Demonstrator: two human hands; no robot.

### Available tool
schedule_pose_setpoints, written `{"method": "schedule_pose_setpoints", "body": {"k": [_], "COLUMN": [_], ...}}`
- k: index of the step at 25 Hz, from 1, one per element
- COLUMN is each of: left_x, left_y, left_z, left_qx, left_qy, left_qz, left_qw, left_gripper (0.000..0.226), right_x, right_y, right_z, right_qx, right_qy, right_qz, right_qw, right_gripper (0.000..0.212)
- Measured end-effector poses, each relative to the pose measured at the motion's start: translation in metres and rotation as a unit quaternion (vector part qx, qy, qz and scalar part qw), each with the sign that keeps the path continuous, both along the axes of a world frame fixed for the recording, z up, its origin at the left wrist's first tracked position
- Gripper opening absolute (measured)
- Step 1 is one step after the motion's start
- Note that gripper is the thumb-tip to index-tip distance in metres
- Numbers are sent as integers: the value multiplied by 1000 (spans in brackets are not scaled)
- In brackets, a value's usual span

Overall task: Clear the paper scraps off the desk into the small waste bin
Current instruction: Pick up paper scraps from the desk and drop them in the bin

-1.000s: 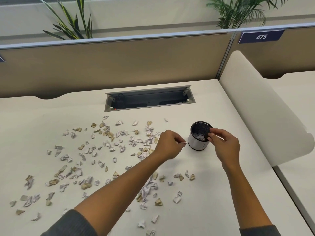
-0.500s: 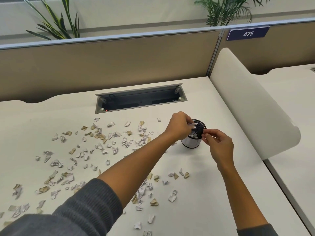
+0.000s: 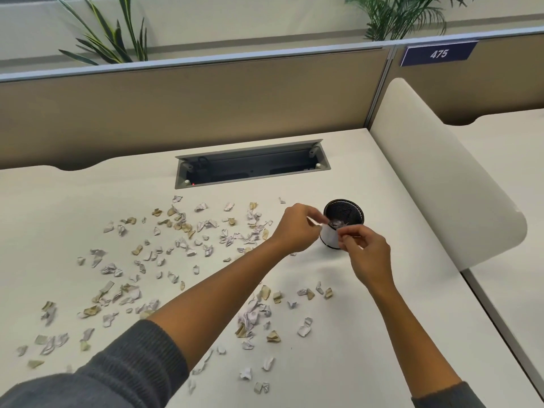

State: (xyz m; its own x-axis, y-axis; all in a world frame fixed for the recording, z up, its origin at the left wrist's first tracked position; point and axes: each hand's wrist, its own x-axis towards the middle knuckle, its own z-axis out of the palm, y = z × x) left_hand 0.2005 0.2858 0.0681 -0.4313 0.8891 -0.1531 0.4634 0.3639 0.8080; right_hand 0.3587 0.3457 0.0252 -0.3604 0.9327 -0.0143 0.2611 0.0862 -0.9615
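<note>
since half a second ago the left hand (image 3: 295,228) has pulled back off the top of the waste bin (image 3: 343,222) and now sits just left of its rim, fingers pinched together, though whether there's a scrap in that grip i can't tell, it's blurred. the right hand (image 3: 363,251) is at the bin's near side, lower right of it in the frame, fingertips pinched too, and again can't make out if anything's between them. the bin itself is a small white cup with a dark mesh inside, standing upright on the bench (image 3: 397,334) right of centre, with some pale scraps showing at its near rim.

most of the paper scraps (image 3: 182,248) are still spread across the left and middle of the bench, white and tan bits, plus a smaller cluster near the bottom centre between the two forearms. the cable hatch (image 3: 251,166) sits open above the mess, toward the partition.
</note>
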Motion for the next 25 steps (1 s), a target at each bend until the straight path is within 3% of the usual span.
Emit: {"method": "schedule_pose_setpoints", "body": {"k": [3,6,9,16,25], "left_x": [-8,-11,-10,-13,-2], "left_y": [-35,-70,-102,-142,-146], "left_z": [-19,-39,-54,-68,-80], "left_qx": [-74,-219,-282,-261,-160], "left_qy": [42,135,174,175,144], "left_qz": [-23,-107,-171,-177,-86], "left_qw": [996,960,928,932,973], "left_gripper": [25,50,66,80,38], "right_x": [5,13,17,4,-12], "right_y": [-17,-27,-40,-72,-95], "right_z": [-12,-32,-49,-56,-64], "right_qx": [-3,-33,-47,13,93], "right_qy": [-69,-219,-302,-300,-283], "right_qz": [53,130,185,253,290], "right_qw": [996,967,934,920,909], "right_gripper": [23,16,33,53,31]}}
